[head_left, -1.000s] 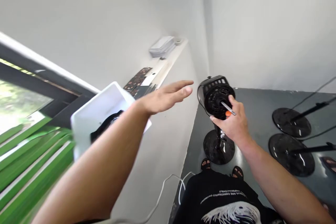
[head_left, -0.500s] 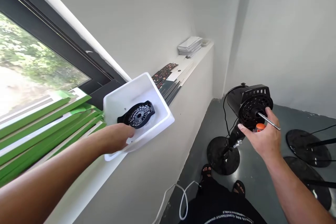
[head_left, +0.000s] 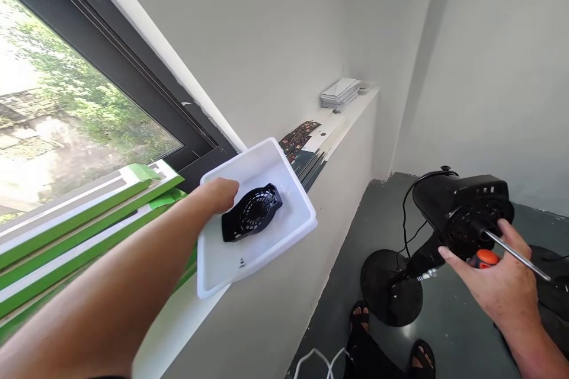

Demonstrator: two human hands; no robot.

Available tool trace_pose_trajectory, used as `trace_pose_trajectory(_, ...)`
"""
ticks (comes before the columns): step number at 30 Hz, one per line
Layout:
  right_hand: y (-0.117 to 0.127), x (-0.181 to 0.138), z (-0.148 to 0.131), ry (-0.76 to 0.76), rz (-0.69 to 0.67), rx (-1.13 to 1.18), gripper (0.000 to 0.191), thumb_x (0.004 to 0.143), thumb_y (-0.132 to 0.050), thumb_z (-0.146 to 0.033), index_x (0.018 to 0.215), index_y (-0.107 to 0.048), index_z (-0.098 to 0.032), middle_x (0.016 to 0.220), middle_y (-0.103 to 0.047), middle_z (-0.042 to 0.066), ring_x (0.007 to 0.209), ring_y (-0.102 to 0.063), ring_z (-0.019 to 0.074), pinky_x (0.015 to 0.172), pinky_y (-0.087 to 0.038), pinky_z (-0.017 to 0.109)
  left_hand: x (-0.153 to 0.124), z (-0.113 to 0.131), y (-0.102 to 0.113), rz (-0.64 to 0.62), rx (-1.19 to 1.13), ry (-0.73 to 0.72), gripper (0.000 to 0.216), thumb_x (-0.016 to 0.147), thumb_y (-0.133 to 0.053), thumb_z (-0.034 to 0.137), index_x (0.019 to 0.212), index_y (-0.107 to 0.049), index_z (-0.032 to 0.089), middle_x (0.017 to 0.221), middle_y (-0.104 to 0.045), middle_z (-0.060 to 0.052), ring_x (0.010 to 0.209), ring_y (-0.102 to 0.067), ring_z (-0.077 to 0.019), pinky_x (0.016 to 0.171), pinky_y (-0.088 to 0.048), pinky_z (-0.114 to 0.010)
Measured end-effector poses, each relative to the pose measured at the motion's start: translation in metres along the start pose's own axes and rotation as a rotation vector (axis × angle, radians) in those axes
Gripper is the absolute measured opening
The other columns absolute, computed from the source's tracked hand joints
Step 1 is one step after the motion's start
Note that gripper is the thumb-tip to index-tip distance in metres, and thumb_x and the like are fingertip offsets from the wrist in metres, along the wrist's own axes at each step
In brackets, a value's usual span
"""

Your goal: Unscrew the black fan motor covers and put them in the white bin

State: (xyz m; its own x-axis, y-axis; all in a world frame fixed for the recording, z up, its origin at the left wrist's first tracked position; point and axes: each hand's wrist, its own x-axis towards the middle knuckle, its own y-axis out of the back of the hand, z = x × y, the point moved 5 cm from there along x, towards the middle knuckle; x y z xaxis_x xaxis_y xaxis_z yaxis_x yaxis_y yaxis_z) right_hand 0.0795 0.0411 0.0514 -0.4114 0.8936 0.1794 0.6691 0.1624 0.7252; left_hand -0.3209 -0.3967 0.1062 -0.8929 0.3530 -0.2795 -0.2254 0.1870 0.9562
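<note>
My left hand [head_left: 216,195] reaches into a white tray [head_left: 231,263] on the window ledge, its fingers curled at the edge of a black vented fan cover [head_left: 252,220] lying in the tray. My right hand [head_left: 500,281] holds a screwdriver [head_left: 511,253] with an orange handle and a bare metal shaft pointing right. It stays close to the black fan motor housing [head_left: 460,207], which sits on a stand with a round black base [head_left: 391,287] on the floor.
Green and white boards [head_left: 80,219] are stacked on the ledge left of the tray. Dark printed sheets [head_left: 306,148] and a stack of white cards [head_left: 340,93] lie farther along the ledge. My sandalled feet [head_left: 386,337] and a white cable [head_left: 317,361] are on the dark floor.
My left hand has moved from the tray's near rim into the tray, up to the fan cover. The view has swung left, so the fan and my right hand sit further right.
</note>
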Motion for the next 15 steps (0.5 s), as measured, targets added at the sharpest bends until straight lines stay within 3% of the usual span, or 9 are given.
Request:
trace_pose_trajectory(3, 0.003, -0.001, -0.002, -0.022, 0.011, -0.028, 0.138, 0.045, -0.081, -0.086, 0.157, -0.052, -0.01, 0.153, -0.053, 0.029, 0.088, -0.071, 0.038, 0.096, -0.059, 0.071, 0.02, 0.001, -0.012, -0.053, 0.068, 0.058, 0.044, 0.1, -0.072, 0.041, 0.137, -0.066, 0.019, 0.138, -0.068, -0.013, 0.119, -0.07, -0.0291, 0.099, -0.063, -0.052)
trace_pose_trajectory(6, 0.004, -0.002, -0.003, -0.026, 0.019, -0.039, 0.136, 0.046, -0.081, -0.087, 0.157, -0.052, -0.012, 0.151, -0.054, 0.028, 0.084, -0.07, 0.0345, 0.092, -0.062, 0.067, 0.028, 0.0, -0.019, -0.096, 0.115, 0.08, 0.044, 0.1, -0.072, 0.042, 0.137, -0.066, 0.018, 0.139, -0.068, -0.013, 0.119, -0.07, -0.0293, 0.099, -0.063, -0.052)
trace_pose_trajectory(15, 0.002, -0.004, 0.005, 0.002, 0.052, -0.024, 0.13, 0.048, -0.08, -0.086, 0.154, -0.054, -0.016, 0.15, -0.055, 0.025, 0.087, -0.07, 0.0328, 0.095, -0.061, 0.065, 0.028, -0.004, -0.024, -0.162, 0.148, 0.063, 0.042, 0.1, -0.072, 0.041, 0.134, -0.067, 0.018, 0.136, -0.07, -0.013, 0.117, -0.071, -0.0286, 0.099, -0.063, -0.051)
